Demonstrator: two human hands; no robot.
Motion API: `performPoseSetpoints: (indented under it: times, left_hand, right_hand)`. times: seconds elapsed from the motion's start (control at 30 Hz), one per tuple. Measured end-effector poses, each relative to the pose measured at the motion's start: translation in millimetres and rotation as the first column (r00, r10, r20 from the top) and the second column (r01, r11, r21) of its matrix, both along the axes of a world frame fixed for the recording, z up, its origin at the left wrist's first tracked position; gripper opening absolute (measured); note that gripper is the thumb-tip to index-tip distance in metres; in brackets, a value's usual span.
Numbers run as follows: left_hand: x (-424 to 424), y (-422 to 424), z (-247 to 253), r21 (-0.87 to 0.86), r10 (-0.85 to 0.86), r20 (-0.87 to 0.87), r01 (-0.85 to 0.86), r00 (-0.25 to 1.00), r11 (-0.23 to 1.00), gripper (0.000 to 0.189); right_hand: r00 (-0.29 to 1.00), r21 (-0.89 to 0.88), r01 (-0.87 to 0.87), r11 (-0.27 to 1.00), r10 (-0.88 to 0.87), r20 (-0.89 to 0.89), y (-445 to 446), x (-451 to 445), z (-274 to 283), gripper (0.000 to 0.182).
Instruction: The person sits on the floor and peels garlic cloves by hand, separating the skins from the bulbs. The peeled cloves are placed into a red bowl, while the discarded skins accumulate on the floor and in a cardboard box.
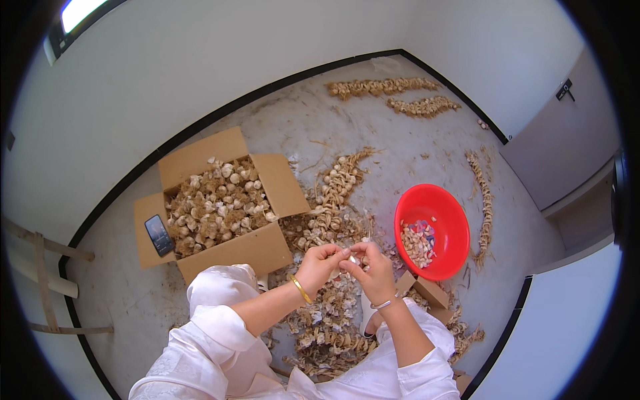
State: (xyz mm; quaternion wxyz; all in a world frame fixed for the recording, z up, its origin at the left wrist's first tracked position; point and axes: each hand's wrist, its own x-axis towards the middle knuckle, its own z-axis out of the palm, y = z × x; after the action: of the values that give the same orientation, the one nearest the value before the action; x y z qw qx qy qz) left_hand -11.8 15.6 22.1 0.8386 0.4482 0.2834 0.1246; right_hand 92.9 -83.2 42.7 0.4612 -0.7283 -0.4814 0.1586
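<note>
My left hand (318, 269) and my right hand (376, 276) meet in front of me, fingertips almost touching. Between them they pinch a small pale piece of garlic (353, 260), mostly covered by the fingers. Loose garlic skins and dry stalks (327, 302) are heaped on the floor below. To the right stands a red plastic basin (454, 230) with separated garlic cloves (418, 246) in its bottom. On the left, an open cardboard box (250, 252) is full of whole garlic bulbs (225, 205) with dry roots.
A smartphone (159, 235) lies on the box's left flap. One garlic braid (337, 185) stretches beyond my hands; others (382, 87) lie near the far wall and a thin braid (482, 200) right of the basin. A small carton (432, 292) sits by my right leg. A wooden frame (42, 280) stands left.
</note>
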Motion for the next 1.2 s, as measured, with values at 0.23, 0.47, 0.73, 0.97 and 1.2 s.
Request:
performPoseSetpoints:
  times: [0.23,0.47,0.73,0.97,1.2]
  left_hand:
    - [0,3,9,-0.395,0.072,0.113,-0.022,0.991,0.918,0.017]
    - [5,0,11,-0.408,0.167,0.175,-0.082,0.970,0.909,0.016]
    - [4,-1,6,-0.242,0.177,0.361,-0.091,0.916,0.966,0.019]
    - [0,3,10,0.545,-0.087,-0.058,0.105,0.995,0.832,0.012]
    - [-6,0,8,0.931,-0.008,-0.089,0.085,0.996,0.356,0.012]
  right_hand:
    - [0.617,0.020,0.061,0.998,-0.022,-0.787,-5,19,-2,0.016]
    - [0.665,-0.024,0.219,0.975,-0.167,-0.728,-10,31,4,0.019]
    - [0.613,-0.122,-0.003,0.993,-0.095,-0.784,-10,14,-3,0.022]
    - [0.989,-0.157,-0.010,0.988,-0.013,-0.146,-5,8,4,0.027]
    - [0.866,-0.169,-0.099,0.981,0.168,0.470,-10,11,-3,0.022]
